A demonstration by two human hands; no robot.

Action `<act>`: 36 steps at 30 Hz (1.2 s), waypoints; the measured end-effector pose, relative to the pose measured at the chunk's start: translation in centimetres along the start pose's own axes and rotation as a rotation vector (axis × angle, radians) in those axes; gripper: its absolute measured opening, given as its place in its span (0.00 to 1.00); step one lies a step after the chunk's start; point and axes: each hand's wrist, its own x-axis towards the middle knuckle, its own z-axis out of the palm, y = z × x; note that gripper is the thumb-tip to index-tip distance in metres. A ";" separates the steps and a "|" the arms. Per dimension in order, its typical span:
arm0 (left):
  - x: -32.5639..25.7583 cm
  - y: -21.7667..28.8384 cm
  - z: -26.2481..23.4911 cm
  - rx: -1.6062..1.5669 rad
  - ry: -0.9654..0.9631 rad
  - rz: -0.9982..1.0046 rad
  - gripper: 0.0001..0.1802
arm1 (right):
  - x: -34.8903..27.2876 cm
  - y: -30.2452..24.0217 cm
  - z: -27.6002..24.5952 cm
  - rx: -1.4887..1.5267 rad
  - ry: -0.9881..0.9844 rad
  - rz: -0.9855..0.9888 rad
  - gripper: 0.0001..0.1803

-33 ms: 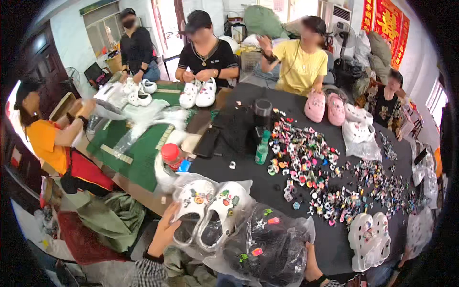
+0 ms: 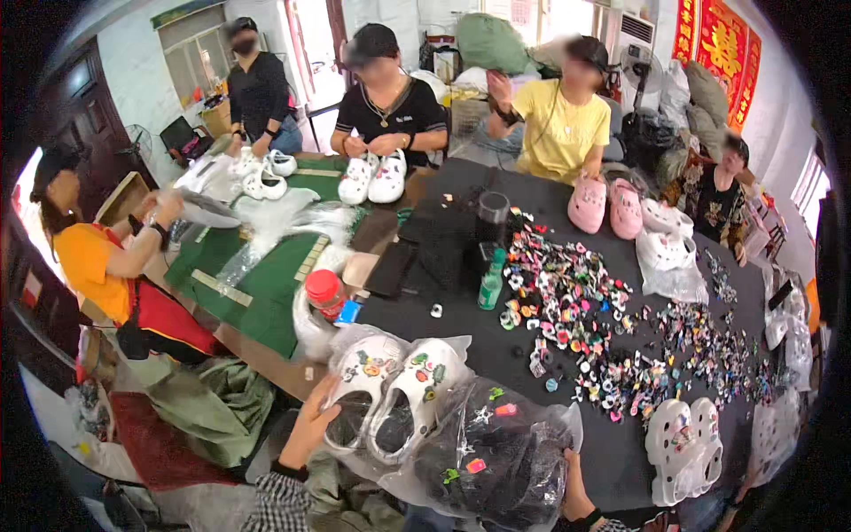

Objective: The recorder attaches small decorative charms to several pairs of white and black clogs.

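White clogs (image 2: 390,390), 2 of them studded with coloured charms, lie in a clear plastic bag (image 2: 355,341) at the near edge of the black worktop (image 2: 612,443). The left hand (image 2: 310,424) curls loosely around the heel end of the left clog through the bag, fingers wrapped on its outer side. The right hand (image 2: 574,492) is mostly hidden behind a bagged pair of black clogs (image 2: 496,452) just right of the white pair; it touches that bag's right edge, but how far it is open cannot be told.

Beyond them spreads a wide scatter of small charms (image 2: 612,328), with a green bottle (image 2: 491,284) and a red-lidded jar (image 2: 326,293) near. Another white bagged pair (image 2: 687,443) lies at the right, pink clogs (image 2: 607,206) at the far side. 5 other people sit around.

Compared with the earlier frame, nothing has visibly moved; both hands rest as they did.
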 end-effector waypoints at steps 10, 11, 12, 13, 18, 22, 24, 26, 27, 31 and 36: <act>0.4 -2.1 -1.5 0.291 0.051 0.102 0.36 | 1.9 -5.0 8.8 -0.065 -0.124 -0.159 0.31; 0.3 -2.5 -1.3 0.321 0.072 0.131 0.36 | 2.6 -5.1 9.9 -0.074 -0.162 -0.169 0.31; 0.3 -2.7 -0.8 0.382 0.123 0.157 0.35 | 3.3 -5.1 10.9 -0.082 -0.199 -0.176 0.31; 0.2 -2.9 -0.2 0.443 0.176 0.179 0.35 | 3.8 -5.0 11.8 -0.091 -0.236 -0.180 0.31; -2.0 3.4 4.5 0.597 0.419 0.245 0.29 | 5.2 -5.2 11.3 -0.177 -0.351 -0.171 0.30; -3.3 5.9 10.8 0.204 0.198 0.268 0.31 | 6.4 -5.1 11.4 -0.244 -0.484 -0.144 0.30; -2.9 2.5 15.7 -0.262 0.073 0.211 0.36 | 7.0 -4.1 14.1 -0.268 -0.586 -0.128 0.30; -2.1 0.9 17.2 -0.197 -0.127 -0.122 0.35 | 7.3 -3.4 15.9 -0.289 -0.660 -0.120 0.30; -2.6 1.2 17.0 -0.192 -0.103 -0.119 0.35 | 7.5 -3.2 16.4 -0.297 -0.681 -0.121 0.30; -4.1 2.6 16.2 -0.247 -0.122 0.047 0.35 | 8.2 -2.7 15.5 -0.347 -0.708 -0.116 0.29; -4.6 2.2 13.7 -0.412 -0.088 -0.158 0.40 | 8.8 -1.0 14.5 -0.397 -0.691 -0.094 0.29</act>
